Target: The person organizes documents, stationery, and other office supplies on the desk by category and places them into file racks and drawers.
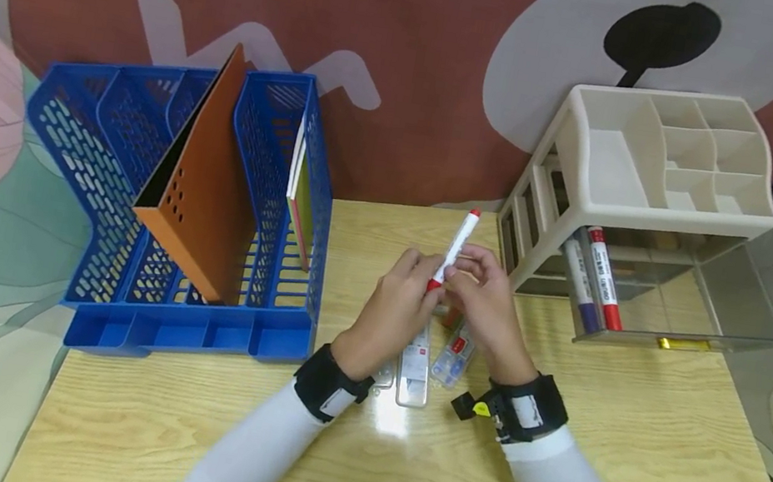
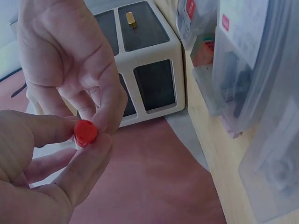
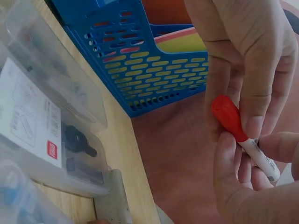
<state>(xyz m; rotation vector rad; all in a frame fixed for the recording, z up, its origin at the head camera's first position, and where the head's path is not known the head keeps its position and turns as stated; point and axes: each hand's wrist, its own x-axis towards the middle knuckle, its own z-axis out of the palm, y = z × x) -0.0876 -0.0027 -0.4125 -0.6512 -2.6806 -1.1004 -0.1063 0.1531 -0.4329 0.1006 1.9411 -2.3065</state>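
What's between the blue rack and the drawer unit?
In the head view: the left hand and right hand, both holding the marker, over clear cases.

Glare on the tabletop (image 1: pixel 350 471); dimmer wrist views

The head camera looks forward and down from above the tabletop (image 1: pixel 653 477), far enough back to frame the blue rack (image 1: pixel 191 321), the white drawer unit (image 1: pixel 670 221) and the wall cloth (image 1: pixel 419 149) together. The left wrist camera sits close to the left hand (image 1: pixel 386 313), turned sideways so the tabletop lies along its right, and faces the cloth, with the drawer unit at the top. The right wrist camera, similarly near the right hand (image 1: pixel 496 317), is turned the opposite way: tabletop on its left, cloth beyond, rack at the top. All three views share the marker (image 1: pixel 459 242), the two hands and some clear cases (image 1: pixel 414 374).
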